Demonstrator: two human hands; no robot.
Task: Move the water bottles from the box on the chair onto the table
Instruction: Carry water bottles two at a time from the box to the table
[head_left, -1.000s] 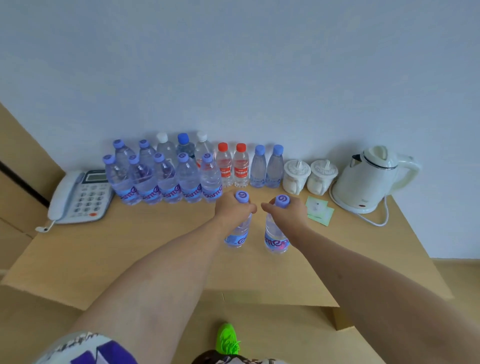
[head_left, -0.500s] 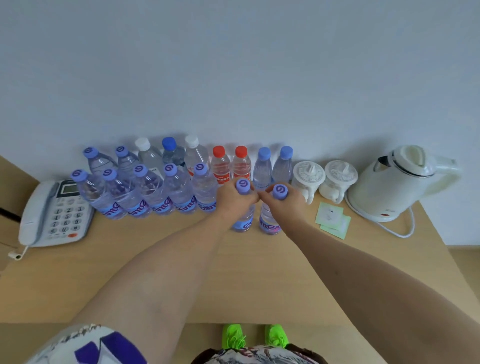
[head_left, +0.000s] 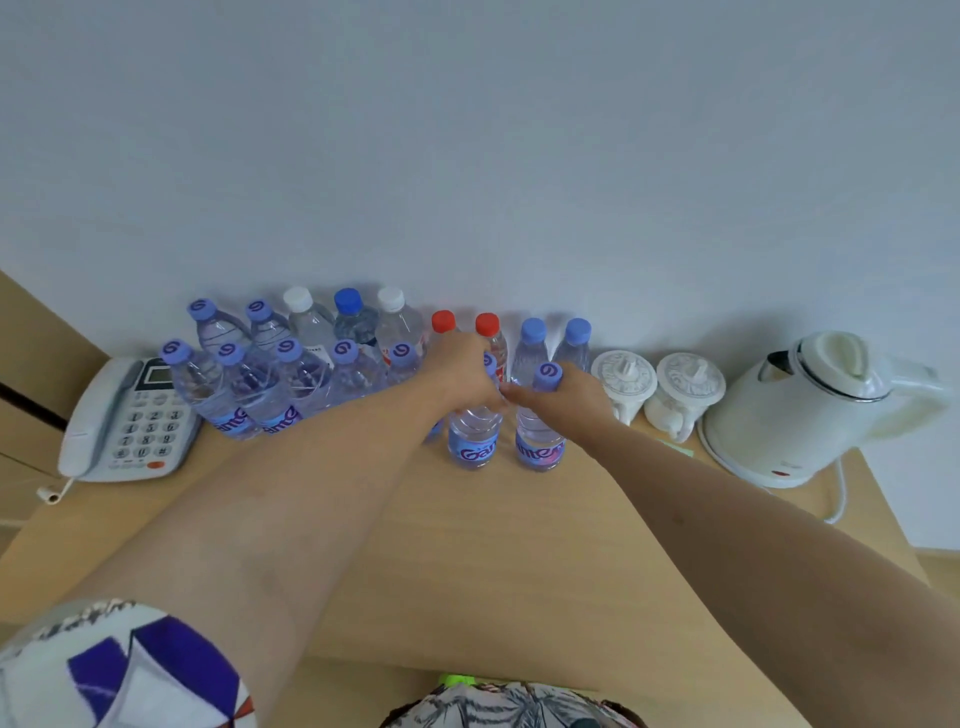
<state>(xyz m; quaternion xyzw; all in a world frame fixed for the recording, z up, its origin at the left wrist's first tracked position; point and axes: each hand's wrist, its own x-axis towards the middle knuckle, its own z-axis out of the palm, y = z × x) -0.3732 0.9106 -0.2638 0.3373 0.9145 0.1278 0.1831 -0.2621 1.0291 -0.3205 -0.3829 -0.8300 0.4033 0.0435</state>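
Two clear water bottles with purple caps and purple labels stand upright on the wooden table (head_left: 519, 545), side by side. My left hand (head_left: 462, 371) grips the neck of the left bottle (head_left: 474, 434) from above and covers most of its cap. My right hand (head_left: 566, 395) holds the neck of the right bottle (head_left: 537, 439), whose cap shows above my fingers. Both bottles sit at the right end of a front row of several like bottles (head_left: 249, 400). The box and chair are out of view.
Behind the row stand bottles with white, blue and red caps (head_left: 347, 317) against the wall. A white telephone (head_left: 124, 421) lies at the left. Two white lidded cups (head_left: 623, 382) and a white kettle (head_left: 810, 405) with its cord stand at the right.
Both hands carried the two bottles away from me across the table, up to the end of the front row. The camera moved closer to the table.
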